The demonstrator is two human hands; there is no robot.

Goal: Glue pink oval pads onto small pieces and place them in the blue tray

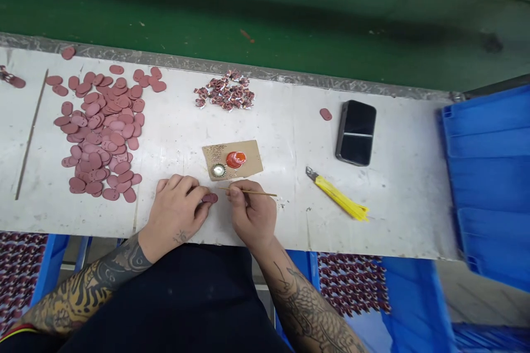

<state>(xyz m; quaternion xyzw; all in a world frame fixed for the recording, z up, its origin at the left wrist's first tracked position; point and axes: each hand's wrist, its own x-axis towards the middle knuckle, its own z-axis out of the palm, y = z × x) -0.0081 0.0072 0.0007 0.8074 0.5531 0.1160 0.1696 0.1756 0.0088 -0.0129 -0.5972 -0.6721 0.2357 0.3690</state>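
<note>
Between the thumb and fingers of my left hand [176, 209] is a small dark red oval piece [210, 198], its free end pointing right. My right hand [254, 212] pinches a thin wooden stick [259, 193], whose tip points left, a little above and right of the oval piece. Just beyond both hands lies a cardboard piece [254, 157]. It bears a glossy orange-red blob [236, 159], a bottle cap [218, 170] with pale contents, and many tiny specks. Left of my left hand spreads a heap of flat pinkish-red ovals [103, 127] with small holes.
Small dark, shiny parts [227, 92] are piled at the back. To the right lie a yellow box cutter [339, 196], a black device [356, 132] and one loose oval [326, 114]. Blue crates [488, 176] stand at the right edge. A thin rod [32, 132] lies far left.
</note>
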